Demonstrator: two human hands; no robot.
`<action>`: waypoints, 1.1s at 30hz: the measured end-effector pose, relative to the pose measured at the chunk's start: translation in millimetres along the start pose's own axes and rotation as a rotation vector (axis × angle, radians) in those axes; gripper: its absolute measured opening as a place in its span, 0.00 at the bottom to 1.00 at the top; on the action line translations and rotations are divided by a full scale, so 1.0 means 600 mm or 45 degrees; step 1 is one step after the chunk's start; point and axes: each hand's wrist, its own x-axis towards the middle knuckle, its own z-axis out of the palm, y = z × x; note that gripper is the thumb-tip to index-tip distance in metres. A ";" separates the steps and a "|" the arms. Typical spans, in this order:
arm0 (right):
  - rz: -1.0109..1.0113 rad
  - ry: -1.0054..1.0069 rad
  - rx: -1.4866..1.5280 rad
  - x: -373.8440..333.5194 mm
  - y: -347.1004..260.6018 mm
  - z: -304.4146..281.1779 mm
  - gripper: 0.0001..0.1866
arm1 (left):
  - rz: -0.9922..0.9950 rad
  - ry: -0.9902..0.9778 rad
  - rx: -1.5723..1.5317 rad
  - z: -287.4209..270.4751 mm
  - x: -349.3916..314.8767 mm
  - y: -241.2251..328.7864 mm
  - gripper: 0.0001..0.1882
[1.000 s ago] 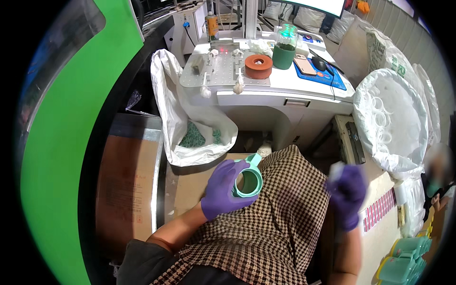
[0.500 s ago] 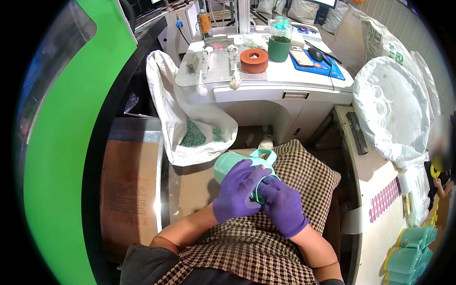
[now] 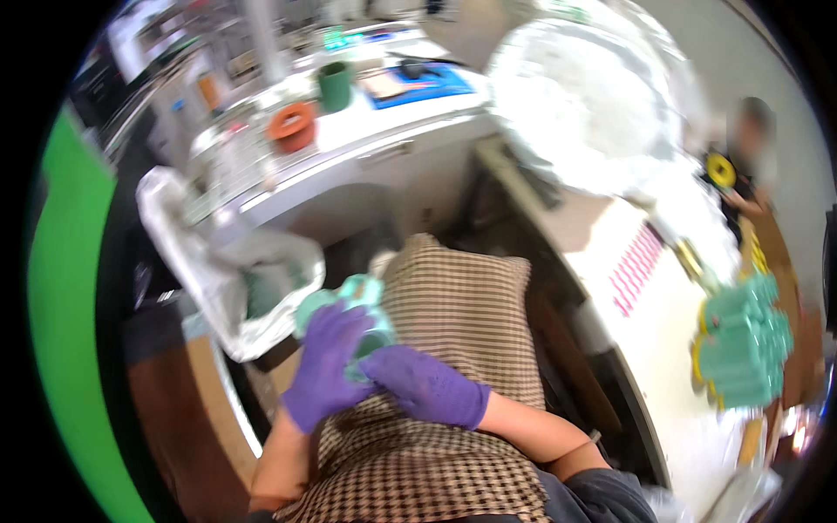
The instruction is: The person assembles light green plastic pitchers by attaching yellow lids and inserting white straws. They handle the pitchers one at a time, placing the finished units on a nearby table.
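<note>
Swinging right, the view now catches stacked mint-green parts at three o'clock while left hand and right hand curl fingers around the mint-green plastic piece on the lap.

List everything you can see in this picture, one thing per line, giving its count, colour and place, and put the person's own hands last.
Cup-shaped part: one, pale green, held over the lap in both hands.
Checked cloth: one, brown and cream, across the lap.
Plastic bag: one, clear, hanging at the bench's front edge, left of the hands.
Round tape roll: one, orange, on the white bench.
Cup: one, dark green, on the bench behind the roll.
Mat: one, blue, on the bench to the right.
Stacked parts: a blurred pile, pale green, on the right-hand table.
Panel: one, bright green, far left.
Left hand: purple glove, gripping the part.
Right hand: purple glove, fingers on the part.
</note>
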 end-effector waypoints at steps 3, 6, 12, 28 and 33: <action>-0.087 0.302 -0.067 -0.039 -0.006 -0.093 0.16 | 0.195 0.129 0.258 -0.029 -0.003 0.032 0.32; 0.308 0.711 -0.715 -0.138 0.013 -0.238 0.10 | 0.472 0.128 0.442 -0.008 -0.042 0.066 0.35; 0.859 1.008 -1.065 -0.384 0.165 -0.401 0.14 | 1.435 0.137 0.715 0.122 -0.008 0.050 0.28; 0.749 0.836 -0.199 -0.123 0.010 -0.300 0.06 | 1.373 0.188 1.092 0.175 -0.036 0.041 0.37; 0.831 0.466 0.222 -0.021 0.029 -0.258 0.10 | 1.274 0.217 0.895 0.187 -0.042 0.041 0.41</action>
